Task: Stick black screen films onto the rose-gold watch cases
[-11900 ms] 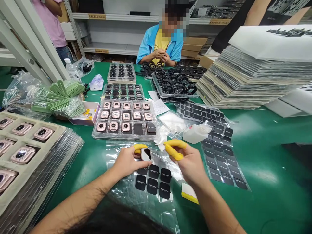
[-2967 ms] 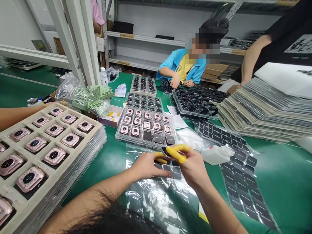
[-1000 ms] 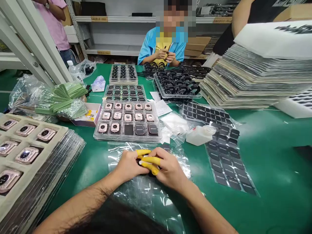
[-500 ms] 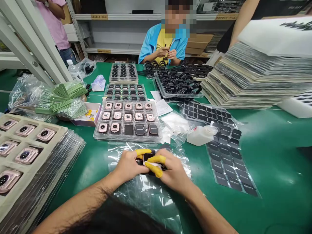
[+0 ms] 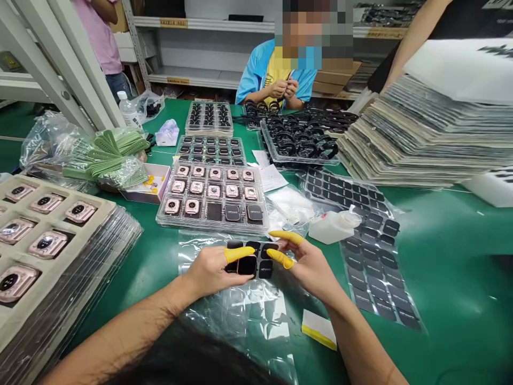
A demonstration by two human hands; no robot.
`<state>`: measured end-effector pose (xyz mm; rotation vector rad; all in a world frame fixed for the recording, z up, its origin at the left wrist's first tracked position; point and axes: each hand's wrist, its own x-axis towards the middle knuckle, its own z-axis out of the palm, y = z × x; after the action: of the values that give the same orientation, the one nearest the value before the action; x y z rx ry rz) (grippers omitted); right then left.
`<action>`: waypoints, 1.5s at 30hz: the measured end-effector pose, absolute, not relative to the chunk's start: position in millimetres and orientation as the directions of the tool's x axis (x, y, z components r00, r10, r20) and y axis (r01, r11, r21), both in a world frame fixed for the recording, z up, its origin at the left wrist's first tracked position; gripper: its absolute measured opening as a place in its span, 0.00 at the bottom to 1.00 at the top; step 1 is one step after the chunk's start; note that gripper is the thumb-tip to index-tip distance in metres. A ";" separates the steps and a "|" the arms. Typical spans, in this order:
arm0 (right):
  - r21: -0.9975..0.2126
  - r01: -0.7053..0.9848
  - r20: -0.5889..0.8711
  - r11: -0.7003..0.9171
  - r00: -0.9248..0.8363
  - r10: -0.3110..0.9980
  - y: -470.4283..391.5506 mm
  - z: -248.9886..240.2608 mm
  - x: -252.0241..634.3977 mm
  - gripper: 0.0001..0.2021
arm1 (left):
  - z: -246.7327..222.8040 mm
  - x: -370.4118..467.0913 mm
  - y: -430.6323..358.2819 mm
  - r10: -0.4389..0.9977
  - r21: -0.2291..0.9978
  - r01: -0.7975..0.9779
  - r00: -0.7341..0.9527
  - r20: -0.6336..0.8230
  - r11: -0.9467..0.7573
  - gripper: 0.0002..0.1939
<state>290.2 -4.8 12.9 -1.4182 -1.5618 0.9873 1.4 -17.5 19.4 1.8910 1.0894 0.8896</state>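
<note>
My left hand [image 5: 210,270] holds a smartwatch case [image 5: 247,265] by its edges, its black screen facing up; yellow finger cots cover some fingertips. Beneath it lies a clear sheet of black square stickers [image 5: 265,269]. My right hand [image 5: 306,262] is just right of the watch, thumb and forefinger apart in yellow cots, one tip at a sticker on the sheet. Whether it has lifted that sticker's edge I cannot make out. A clear plastic sheet [image 5: 240,315] spreads under both hands. By my right forearm lies a white and yellow block [image 5: 319,329].
A clear tray of pink watches [image 5: 214,224] stands ahead, a white bottle [image 5: 332,224] right of it. Stacked watch trays [image 5: 116,214] rise at left, with green straps [image 5: 108,158] behind. More sticker sheets [image 5: 377,278] lie right. A co-worker [image 5: 276,75] sits opposite.
My right hand has moved right, away from the watch, and the white piece it held against the watch is gone from its fingers. The screen and stickers are uncovered; the white and yellow block now shows.
</note>
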 end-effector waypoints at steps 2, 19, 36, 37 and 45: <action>-0.959 0.282 0.003 0.012 -0.032 0.999 -4.7 14.6 285.1 0.37 | 20.1 -0.2 -15.2 0.897 0.844 0.401 0.400 0.188 -0.356 0.21; -0.983 0.160 0.103 0.087 0.097 0.990 -4.6 29.3 291.5 0.30 | 28.5 3.8 -8.7 0.942 0.965 0.077 0.210 -0.260 0.249 0.36; -0.917 0.394 -0.093 -0.067 -0.049 0.994 -6.2 28.6 284.8 0.36 | 9.7 2.6 -13.1 0.970 0.862 0.468 0.221 0.099 -0.194 0.28; -0.912 0.405 -0.088 -0.065 -0.038 0.995 -6.4 28.9 286.3 0.37 | 9.3 2.5 -13.3 0.969 0.862 0.465 0.222 0.107 -0.202 0.28; -0.895 0.440 -0.113 -0.073 -0.066 0.991 -5.8 28.4 287.6 0.36 | 7.7 2.6 -12.5 0.972 0.875 0.434 0.185 0.145 -0.213 0.27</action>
<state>287.6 -5.8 28.4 -1.5701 -1.5629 1.1009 2.6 -12.5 7.7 1.7602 1.3313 0.9721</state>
